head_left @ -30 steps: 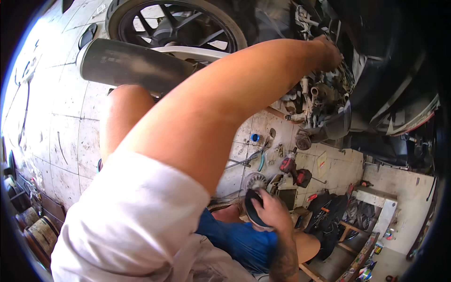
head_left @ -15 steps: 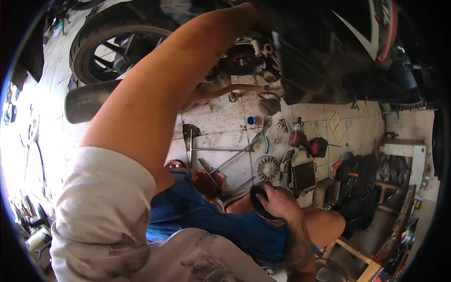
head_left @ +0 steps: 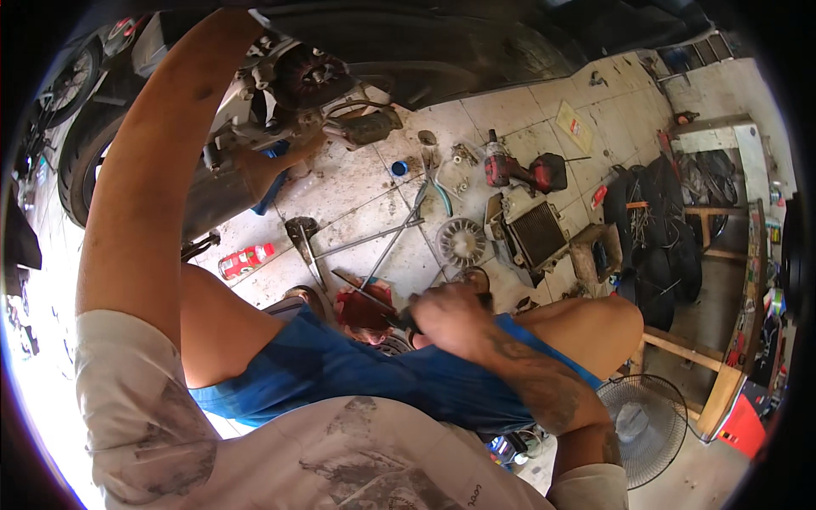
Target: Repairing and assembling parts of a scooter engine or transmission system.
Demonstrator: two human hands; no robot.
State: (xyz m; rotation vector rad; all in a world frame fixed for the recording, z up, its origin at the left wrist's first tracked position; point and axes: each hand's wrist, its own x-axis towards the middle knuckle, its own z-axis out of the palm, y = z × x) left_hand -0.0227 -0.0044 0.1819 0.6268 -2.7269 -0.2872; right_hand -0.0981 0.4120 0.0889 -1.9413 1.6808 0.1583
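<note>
My left arm reaches up to the motorbike's exposed engine assembly (head_left: 297,75), and my left hand (head_left: 244,24) is at the top edge by dark bodywork, its fingers hidden. My blurred right hand (head_left: 446,313) is closed low in front of my lap, with a dark item (head_left: 406,320) at its fingers that I cannot make out. Near it on the tiles lie crossed metal tools (head_left: 389,238), a red object (head_left: 361,302) and a finned metal disc (head_left: 461,242). A blue ring-shaped part (head_left: 399,168) is farther up.
A red-and-black power drill (head_left: 510,170), radiator (head_left: 535,234) and red-labelled bottle (head_left: 245,262) lie on the floor. Right are black tires (head_left: 659,229), a wooden bench (head_left: 735,340) and a standing fan (head_left: 637,425). Another motorbike wheel (head_left: 72,72) is at top left.
My view has swung, moving my left arm and the motorbike toward the upper left. My right hand has shifted left and up, its dark item now mostly hidden. More floor shows.
</note>
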